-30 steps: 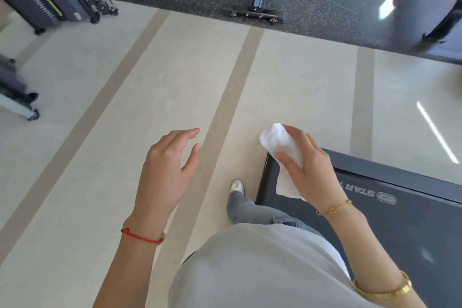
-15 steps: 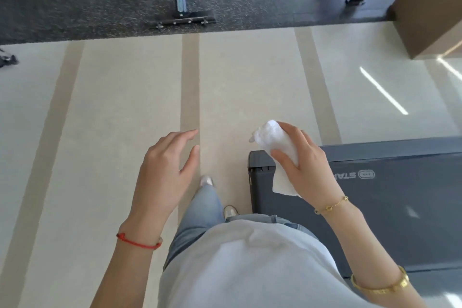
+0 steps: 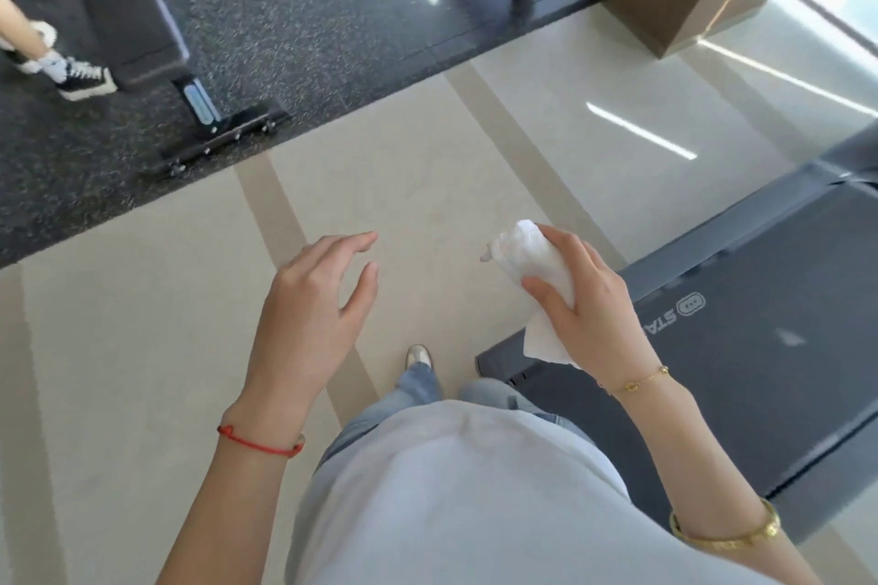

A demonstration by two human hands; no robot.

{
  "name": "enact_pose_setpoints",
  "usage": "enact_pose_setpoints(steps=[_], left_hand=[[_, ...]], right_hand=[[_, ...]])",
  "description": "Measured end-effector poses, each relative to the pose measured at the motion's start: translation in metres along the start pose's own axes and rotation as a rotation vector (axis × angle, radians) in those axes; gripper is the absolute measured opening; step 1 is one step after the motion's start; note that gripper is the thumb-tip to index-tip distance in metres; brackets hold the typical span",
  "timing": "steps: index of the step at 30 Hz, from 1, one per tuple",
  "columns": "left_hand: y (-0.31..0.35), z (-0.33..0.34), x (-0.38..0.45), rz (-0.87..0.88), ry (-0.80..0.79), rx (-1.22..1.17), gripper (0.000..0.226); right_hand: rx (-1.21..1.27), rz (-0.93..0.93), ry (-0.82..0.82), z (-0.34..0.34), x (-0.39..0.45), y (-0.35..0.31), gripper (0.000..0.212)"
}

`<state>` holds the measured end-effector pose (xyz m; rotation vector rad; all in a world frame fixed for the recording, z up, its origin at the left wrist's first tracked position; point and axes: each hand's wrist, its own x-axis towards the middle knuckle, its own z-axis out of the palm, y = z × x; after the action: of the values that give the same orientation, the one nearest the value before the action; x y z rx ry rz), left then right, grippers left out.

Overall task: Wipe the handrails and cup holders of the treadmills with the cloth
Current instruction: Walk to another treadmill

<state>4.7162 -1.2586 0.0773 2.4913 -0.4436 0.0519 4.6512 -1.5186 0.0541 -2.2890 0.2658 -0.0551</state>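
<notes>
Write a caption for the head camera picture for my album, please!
Right hand holds a white cloth beside a treadmill; left hand is empty.

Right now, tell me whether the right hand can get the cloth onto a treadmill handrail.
Probably not yet. The right hand holds the cloth above the treadmill deck's end; no handrail or cup holder is in view.

- The right hand (image 3: 596, 314) grips a crumpled white cloth (image 3: 534, 271) above the near corner of a dark treadmill deck (image 3: 760, 347).
- The left hand (image 3: 313, 314) hangs empty, fingers spread, over the beige floor (image 3: 142, 347).
- A weight bench (image 3: 138, 14) stands far left on dark speckled flooring.
</notes>
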Motion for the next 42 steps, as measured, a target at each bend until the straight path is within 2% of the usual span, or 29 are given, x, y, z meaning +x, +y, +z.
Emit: enact_pose_setpoints(steps=[8, 17, 28, 35, 42], left_hand=[[-0.014, 0.008, 0.158, 0.265, -0.183, -0.035, 0.032], [0.025, 0.076, 0.332, 0.506, -0.319, -0.061, 0.032], [0.161, 0.172, 0.541, 0.727, -0.398, -0.161, 0.030], [0.249, 0.239, 0.631, 0.906, -0.509, -0.232, 0.032], [0.346, 0.323, 0.716, 1.083, -0.614, -0.316, 0.034]], right_hand=[[0.020, 0.171, 0.196, -0.004, 0.075, -0.014, 0.044], [0.058, 0.352, 0.396, -0.037, 0.188, 0.017, 0.042], [0.019, 0.439, 0.613, -0.165, 0.332, 0.087, 0.041], [0.002, 0.509, 0.765, -0.232, 0.393, 0.127, 0.042], [0.004, 0.662, 0.943, -0.288, 0.446, 0.182, 0.038]])
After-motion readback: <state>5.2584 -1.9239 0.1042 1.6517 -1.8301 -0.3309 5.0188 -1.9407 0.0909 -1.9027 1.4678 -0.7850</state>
